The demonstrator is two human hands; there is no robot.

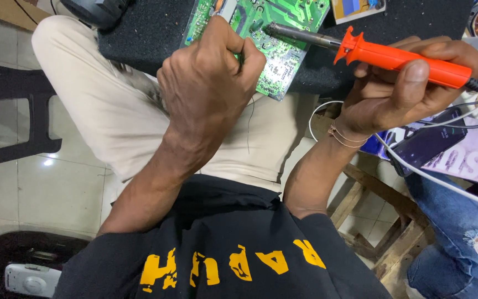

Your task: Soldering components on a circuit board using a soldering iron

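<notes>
1. The right hand (399, 91) is wrapped around the orange handle of one soldering iron (360, 49), thumb on the near side, fingers curled behind; the grip sits on the rear half of the handle, next to the black cord.
2. The iron's long axis runs nearly level across the view, slightly tilted. Its dark metal barrel points left, and the tip rests on the green board (275, 39) just beside the left hand.
3. The left hand (211, 83) is closed in a fist on the board's near edge, fingertips pinched together. Whether they hold something is hidden by the knuckles.
4. One board is in hand. It lies on a dark mat (156, 27) across the person's lap, above the beige trousers (112, 111).
5. A thin dark wire (248, 124) hangs down from under the left fist.
6. At the right lie one dark phone (430, 141) and a white cable (443, 185); another person's knee in torn jeans (466, 238) shows at the lower right.
</notes>
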